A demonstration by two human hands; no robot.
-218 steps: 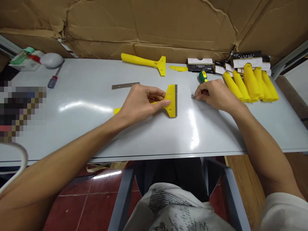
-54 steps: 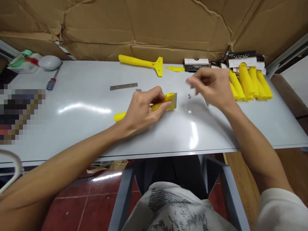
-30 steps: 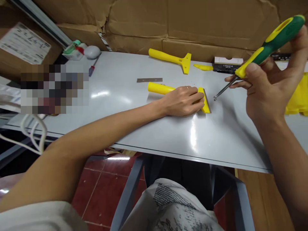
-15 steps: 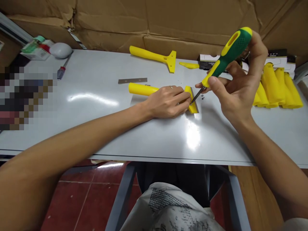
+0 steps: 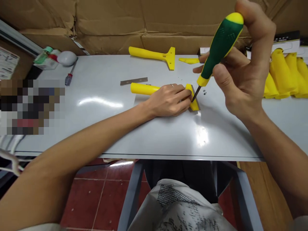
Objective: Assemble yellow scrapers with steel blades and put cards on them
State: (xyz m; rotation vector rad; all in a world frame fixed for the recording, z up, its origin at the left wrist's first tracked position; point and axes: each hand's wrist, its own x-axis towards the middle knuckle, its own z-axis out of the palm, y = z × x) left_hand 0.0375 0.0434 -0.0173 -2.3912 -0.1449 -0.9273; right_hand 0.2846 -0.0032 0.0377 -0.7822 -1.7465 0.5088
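A yellow plastic scraper (image 5: 143,89) lies flat on the grey table (image 5: 154,138), handle to the left, wide head to the right. My left hand (image 5: 169,101) presses down on it near the head. My right hand (image 5: 243,73) grips a green and yellow screwdriver (image 5: 220,43), held steeply, its metal tip touching the scraper head beside my left fingertips. A few tiny screws (image 5: 204,92) lie just right of the head.
A loose steel blade (image 5: 133,81) and a second yellow scraper (image 5: 154,56) lie farther back. Several yellow scraper handles (image 5: 284,77) and small boxes sit at the right rear. A red-handled screwdriver (image 5: 69,76) lies at the left rear. Cardboard lines the back.
My right hand picked up the screwdriver, swung it over and set its tip on the scraper head. My left hand stayed on the scraper, which was turned so its handle points left.
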